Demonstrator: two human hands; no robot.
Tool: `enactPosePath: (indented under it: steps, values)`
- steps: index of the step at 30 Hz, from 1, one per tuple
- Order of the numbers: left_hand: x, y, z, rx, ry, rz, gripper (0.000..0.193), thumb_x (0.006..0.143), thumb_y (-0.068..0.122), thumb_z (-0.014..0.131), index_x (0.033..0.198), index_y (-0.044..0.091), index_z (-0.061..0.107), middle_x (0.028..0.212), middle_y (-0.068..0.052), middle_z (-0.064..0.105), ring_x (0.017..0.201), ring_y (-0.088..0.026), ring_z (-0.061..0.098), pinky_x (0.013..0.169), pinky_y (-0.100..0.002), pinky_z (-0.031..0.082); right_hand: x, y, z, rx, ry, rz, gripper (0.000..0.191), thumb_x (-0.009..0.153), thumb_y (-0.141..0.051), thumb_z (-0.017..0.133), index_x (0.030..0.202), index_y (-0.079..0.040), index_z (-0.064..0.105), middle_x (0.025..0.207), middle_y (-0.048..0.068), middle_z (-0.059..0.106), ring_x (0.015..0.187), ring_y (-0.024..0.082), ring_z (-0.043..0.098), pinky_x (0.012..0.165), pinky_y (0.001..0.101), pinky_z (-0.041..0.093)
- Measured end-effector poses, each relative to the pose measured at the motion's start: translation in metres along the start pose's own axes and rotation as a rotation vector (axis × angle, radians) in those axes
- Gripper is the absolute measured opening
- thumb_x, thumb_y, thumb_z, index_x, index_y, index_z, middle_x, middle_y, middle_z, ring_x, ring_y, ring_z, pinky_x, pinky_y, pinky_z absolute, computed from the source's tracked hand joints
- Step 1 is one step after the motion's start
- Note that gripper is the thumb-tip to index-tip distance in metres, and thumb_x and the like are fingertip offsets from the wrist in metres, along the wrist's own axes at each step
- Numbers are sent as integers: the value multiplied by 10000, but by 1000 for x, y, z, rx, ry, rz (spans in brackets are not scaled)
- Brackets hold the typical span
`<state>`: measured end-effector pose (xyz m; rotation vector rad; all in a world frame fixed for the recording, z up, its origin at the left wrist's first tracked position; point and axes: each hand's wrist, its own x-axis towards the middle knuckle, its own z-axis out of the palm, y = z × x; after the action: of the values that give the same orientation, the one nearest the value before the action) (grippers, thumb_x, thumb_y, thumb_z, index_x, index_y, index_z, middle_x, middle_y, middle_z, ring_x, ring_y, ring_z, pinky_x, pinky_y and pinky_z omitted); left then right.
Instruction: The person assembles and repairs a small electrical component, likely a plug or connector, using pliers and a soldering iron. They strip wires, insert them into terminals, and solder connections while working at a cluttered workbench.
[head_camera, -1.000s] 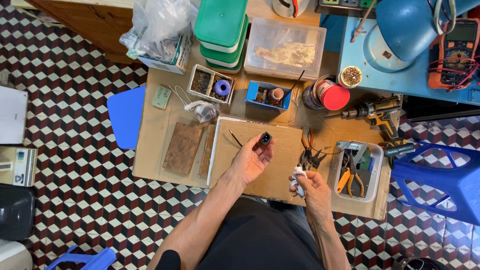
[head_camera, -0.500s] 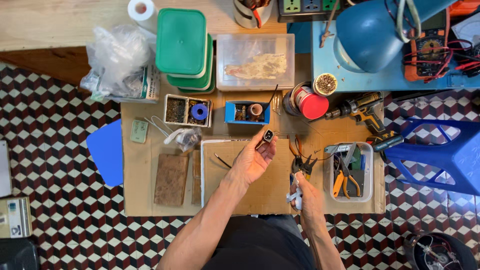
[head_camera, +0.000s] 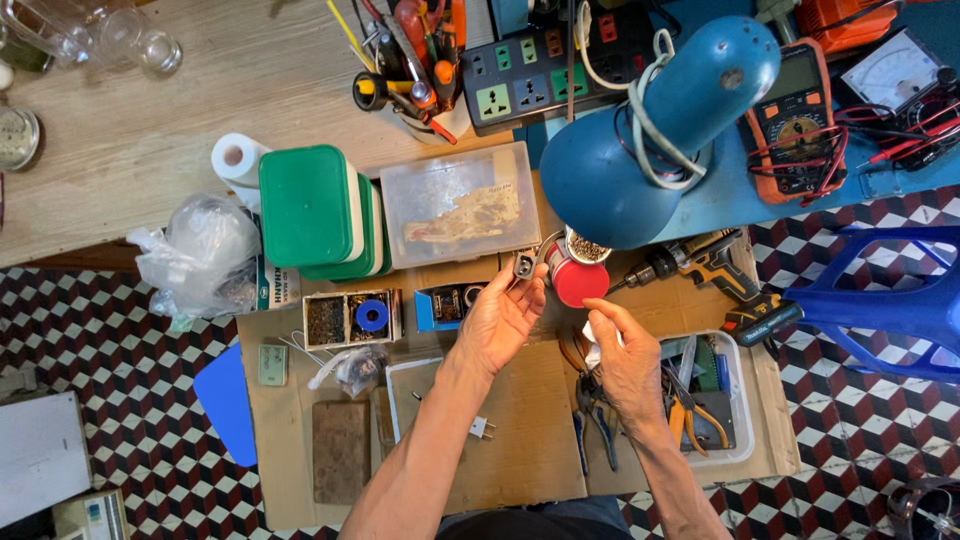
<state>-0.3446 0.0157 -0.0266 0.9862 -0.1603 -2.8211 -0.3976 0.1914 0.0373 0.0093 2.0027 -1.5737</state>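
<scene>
Two hands work mid-frame: the left hand pinches a small dark plug part near the red can. The right hand curls around something white; bringing them together looks next

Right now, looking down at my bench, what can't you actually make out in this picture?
- What the right hand holds: only a white scrap shows, the fingers cover the rest.
- The small grey part pinched by the left hand: too small to identify.
- Contents of the clear lidded box: blurred by the cloudy lid.
- The bench behind the blue lamp: hidden by its shade.
- The blue stool: cut off by the right edge.
</scene>
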Motion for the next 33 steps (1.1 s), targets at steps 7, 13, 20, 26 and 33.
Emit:
enactPosePath:
  steps: [7,13,20,26,33]
  values:
    - [23,-1,5,25,35,-11,324,1021,232,622,1268,23,642,1115,-129,702,922,-161,680,831,-284,592,38,-4,10,-271,16,-403,202,958,-135,670,1126,-31,710,965,112,720,825,171,714,736,294,546]
    - [27,-9,-2,27,74,0,267,1018,218,633,1235,64,640,1107,-90,694,940,-155,681,850,-283,590,49,10,13,-281,24,-431,190,960,-126,673,1118,-26,706,1037,157,733,945,257,734,817,343,550]
    - [31,-10,-4,18,94,19,271,1014,214,644,1232,53,645,1042,-78,682,923,-153,670,831,-277,589,46,11,11,-276,-5,-251,203,955,-146,663,1117,-39,719,982,128,741,832,210,722,749,331,545]
    - [31,-9,-1,0,110,12,271,1015,214,644,1222,40,626,1028,-85,675,924,-159,668,827,-279,590,44,9,14,-291,-13,-245,209,955,-152,657,1120,-44,725,953,124,734,790,193,703,718,330,538]
    - [30,-8,-1,11,102,18,289,1012,219,642,1240,42,637,1026,-85,675,936,-160,668,837,-279,592,45,12,16,-301,-19,-175,210,947,-157,667,1121,-55,728,929,146,731,753,230,697,706,347,540]
